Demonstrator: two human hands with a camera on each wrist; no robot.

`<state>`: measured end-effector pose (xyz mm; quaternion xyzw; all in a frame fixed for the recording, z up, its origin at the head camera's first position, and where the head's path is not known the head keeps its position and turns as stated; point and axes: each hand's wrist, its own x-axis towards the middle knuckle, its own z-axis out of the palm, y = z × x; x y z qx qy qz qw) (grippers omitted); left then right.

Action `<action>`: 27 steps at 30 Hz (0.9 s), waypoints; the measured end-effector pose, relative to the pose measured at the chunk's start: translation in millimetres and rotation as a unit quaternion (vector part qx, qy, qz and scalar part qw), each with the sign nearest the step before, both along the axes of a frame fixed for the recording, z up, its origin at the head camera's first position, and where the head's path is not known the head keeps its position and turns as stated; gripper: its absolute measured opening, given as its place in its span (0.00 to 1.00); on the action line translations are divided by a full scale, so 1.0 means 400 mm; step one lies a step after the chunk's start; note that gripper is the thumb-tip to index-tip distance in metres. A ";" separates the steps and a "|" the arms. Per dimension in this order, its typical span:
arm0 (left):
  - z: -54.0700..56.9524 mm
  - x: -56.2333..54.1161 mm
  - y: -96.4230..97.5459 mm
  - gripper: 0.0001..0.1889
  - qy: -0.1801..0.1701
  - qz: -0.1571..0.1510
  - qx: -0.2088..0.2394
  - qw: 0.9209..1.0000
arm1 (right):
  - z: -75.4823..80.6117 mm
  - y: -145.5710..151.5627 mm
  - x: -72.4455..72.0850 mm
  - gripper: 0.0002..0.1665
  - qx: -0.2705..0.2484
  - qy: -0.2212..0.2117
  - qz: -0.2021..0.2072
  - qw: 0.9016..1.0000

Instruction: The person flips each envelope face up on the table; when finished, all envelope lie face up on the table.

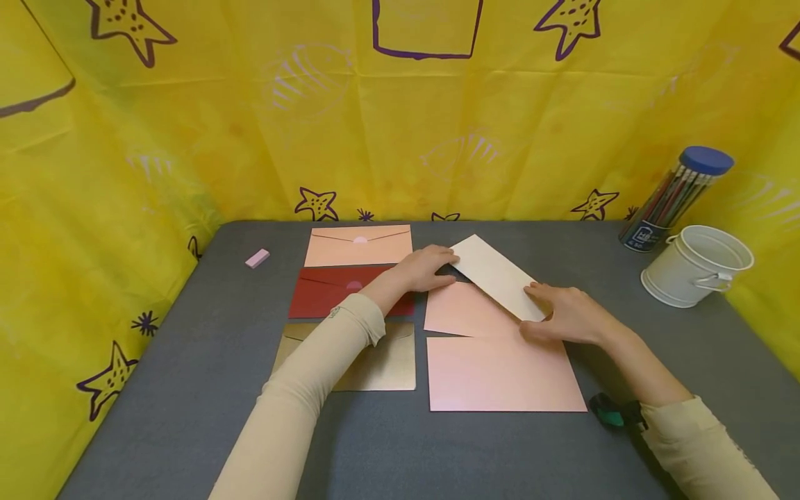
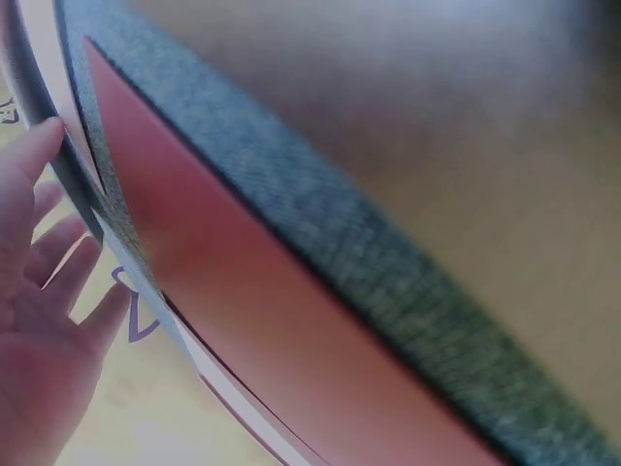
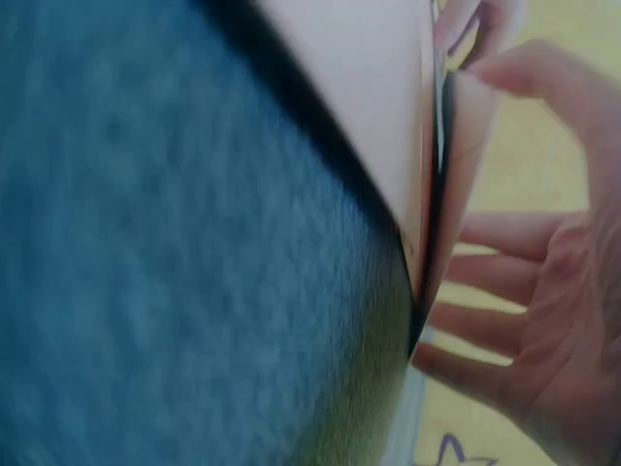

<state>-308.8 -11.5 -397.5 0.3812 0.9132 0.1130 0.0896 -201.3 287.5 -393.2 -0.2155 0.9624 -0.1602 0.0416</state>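
A cream envelope [image 1: 496, 274] is tilted over the far end of the right column, its plain face up in the head view. My left hand [image 1: 430, 269] holds its left corner, fingertips at the edge and thumb below. At the opposite end, my right hand [image 1: 565, 314] pinches it between thumb and fingers. Under it, a pink envelope [image 1: 459, 309] is partly covered. Nearer lies another pink envelope [image 1: 500, 378], plain side up. The left forearm crosses over a red envelope [image 1: 319, 295] and a gold envelope [image 1: 387, 361], hiding parts of both.
A peach envelope [image 1: 356, 250] with its flap showing tops the left column. An eraser [image 1: 257, 258] lies at the table's left. On the right stand a white bucket [image 1: 687, 271] and a blue-lidded tube of pencils [image 1: 665, 201]. A yellow curtain [image 1: 400, 132] hangs behind the table.
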 end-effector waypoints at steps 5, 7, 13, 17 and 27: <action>0.003 -0.003 0.002 0.20 0.047 0.001 0.043 0.998 | 0.010 0.021 0.000 0.40 -0.035 -0.014 -0.005 0.999; 0.004 -0.004 0.001 0.17 0.063 0.003 0.067 0.996 | 0.013 0.029 0.001 0.37 -0.052 -0.020 -0.013 0.998; 0.012 -0.004 -0.003 0.14 0.074 0.013 0.126 0.989 | 0.019 0.046 0.006 0.27 -0.127 -0.012 -0.013 0.992; 0.023 0.000 -0.009 0.13 0.066 0.032 0.162 0.984 | 0.018 0.054 0.007 0.19 -0.186 0.001 -0.011 0.983; 0.039 0.011 -0.022 0.11 0.019 0.067 0.298 0.952 | 0.012 0.056 -0.018 0.10 -0.220 0.088 -0.054 0.970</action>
